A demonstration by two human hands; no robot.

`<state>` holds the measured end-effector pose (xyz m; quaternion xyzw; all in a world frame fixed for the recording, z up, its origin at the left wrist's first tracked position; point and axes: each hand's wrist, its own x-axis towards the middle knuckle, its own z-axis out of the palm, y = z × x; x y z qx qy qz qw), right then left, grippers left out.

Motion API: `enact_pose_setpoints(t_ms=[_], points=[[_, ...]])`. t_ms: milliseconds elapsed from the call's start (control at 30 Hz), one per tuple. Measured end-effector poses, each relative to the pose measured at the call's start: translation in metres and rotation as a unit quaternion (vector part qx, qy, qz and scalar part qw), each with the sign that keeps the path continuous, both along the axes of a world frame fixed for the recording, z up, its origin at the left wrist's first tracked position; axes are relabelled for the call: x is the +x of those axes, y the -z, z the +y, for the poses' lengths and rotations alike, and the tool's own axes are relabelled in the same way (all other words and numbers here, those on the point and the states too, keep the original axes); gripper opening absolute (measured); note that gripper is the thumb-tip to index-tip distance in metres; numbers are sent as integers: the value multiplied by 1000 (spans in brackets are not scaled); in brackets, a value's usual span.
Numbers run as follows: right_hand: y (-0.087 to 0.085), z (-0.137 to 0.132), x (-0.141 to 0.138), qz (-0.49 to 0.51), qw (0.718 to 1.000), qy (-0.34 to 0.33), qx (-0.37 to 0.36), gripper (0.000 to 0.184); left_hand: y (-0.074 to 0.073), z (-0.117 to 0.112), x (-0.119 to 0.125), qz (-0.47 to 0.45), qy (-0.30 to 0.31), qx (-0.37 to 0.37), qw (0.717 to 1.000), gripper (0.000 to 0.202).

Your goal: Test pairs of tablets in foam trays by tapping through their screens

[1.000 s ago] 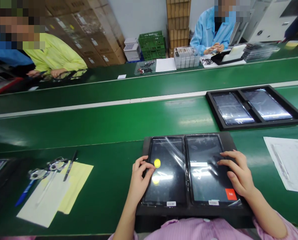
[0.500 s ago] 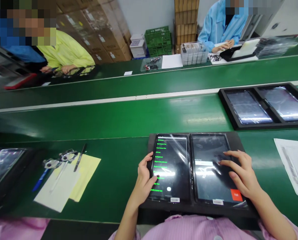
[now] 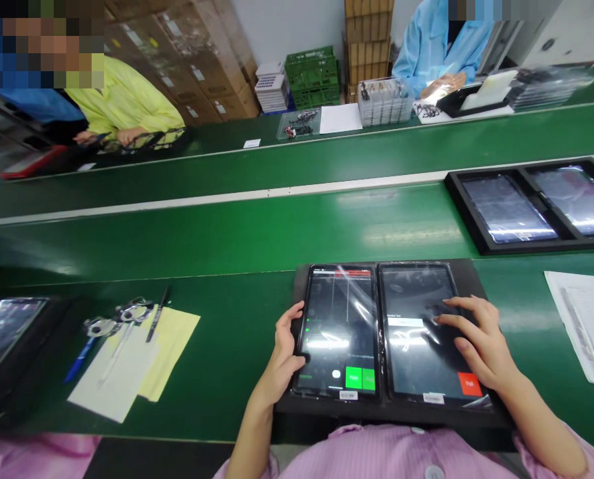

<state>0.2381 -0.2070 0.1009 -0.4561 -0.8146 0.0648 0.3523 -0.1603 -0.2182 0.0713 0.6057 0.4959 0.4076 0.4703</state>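
Two tablets lie side by side in a black foam tray at the table's near edge. The left tablet (image 3: 344, 332) shows a dark screen with green lettering, a red strip at its top and green boxes low on the right. The right tablet (image 3: 416, 359) has a white bar and a red box reading Fail. My left hand (image 3: 284, 356) is open at the tray's left side, its thumb by the left tablet's lower left edge. Over the right side of the right tablet, my right hand (image 3: 483, 339) is open with fingers spread; fingertip contact is unclear.
Another black tray (image 3: 481, 243) with two tablets stands at the far right. Paper with a pen (image 3: 579, 326) lies to the right. On the left are notes (image 3: 169, 359), pens and clear-wrapped pieces, beside another dark tray (image 3: 42, 352). Two co-workers sit across the green bench (image 3: 227, 233).
The left tablet's list of green lines has given way to a screen with a red strip and green boxes. My left thumb has shifted slightly left; my right hand keeps nearly the same pose.
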Motion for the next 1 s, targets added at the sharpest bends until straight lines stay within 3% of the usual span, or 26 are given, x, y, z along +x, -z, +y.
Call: enact_pose_setpoints(t_ms=[367, 533, 700, 900, 1000], points=[[0, 0, 0, 0, 1000, 3, -3, 36, -8, 1, -10, 149, 100, 39, 983, 76], [1, 0, 0, -2, 1000, 10, -4, 37, -1, 1, -8, 27, 43, 11, 999, 66], [1, 0, 0, -16, 1000, 12, -16, 41, -1, -2, -1, 41, 3, -13, 999, 70], [3, -1, 2, -19, 1000, 6, -16, 40, -9, -2, -2, 130, 38, 16, 991, 77], [3, -1, 3, -17, 1000, 12, -21, 42, -7, -1, -1, 106, 33, 21, 994, 67]])
